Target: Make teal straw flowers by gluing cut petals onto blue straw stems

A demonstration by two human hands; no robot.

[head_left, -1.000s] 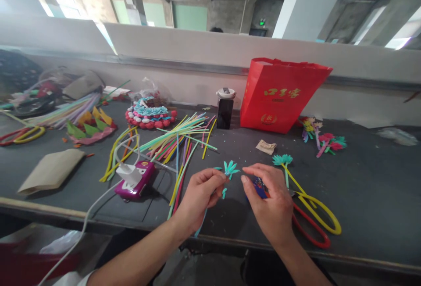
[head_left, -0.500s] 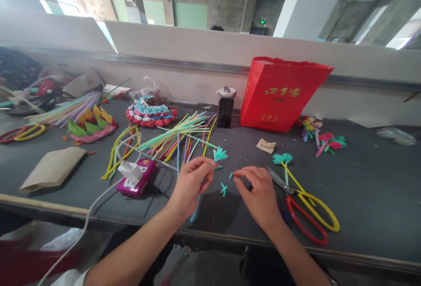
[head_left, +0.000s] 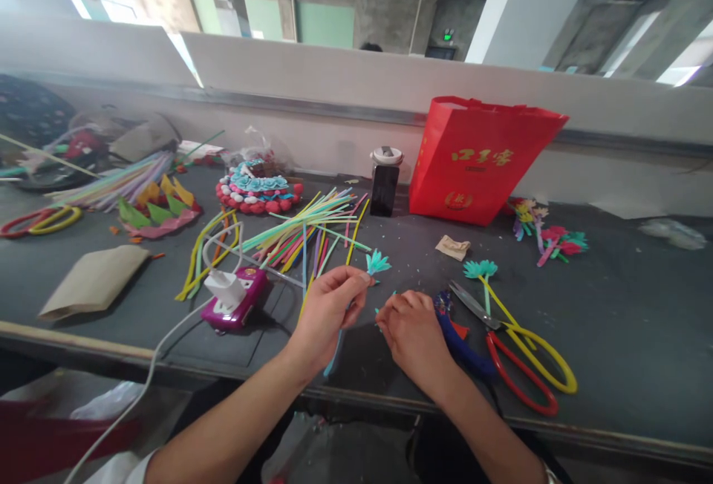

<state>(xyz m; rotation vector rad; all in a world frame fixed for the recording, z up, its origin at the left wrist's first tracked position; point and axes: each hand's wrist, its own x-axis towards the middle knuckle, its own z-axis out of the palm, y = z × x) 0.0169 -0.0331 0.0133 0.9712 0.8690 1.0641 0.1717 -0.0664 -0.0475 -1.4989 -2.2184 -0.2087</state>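
L hand [head_left: 334, 302] pinching teal flower [head_left: 377, 261] above table [head_left: 613, 321]. R hand [head_left: 412, 332] now lowered to table, fingers curled by teal bits [head_left: 378, 311]; can't tell if gripping. Prob. handling bits, flower waiting.

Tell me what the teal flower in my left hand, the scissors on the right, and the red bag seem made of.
Teal flower: probably fuzzy craft stems; it looks matte and soft-edged. Scissors: blades likely metal, grey with a dull shine; handles probably plastic or plastic-coated, smooth and glossy. Red bag: smooth, stiff-sided, gold print; coated paper or fabric, can't tell which.
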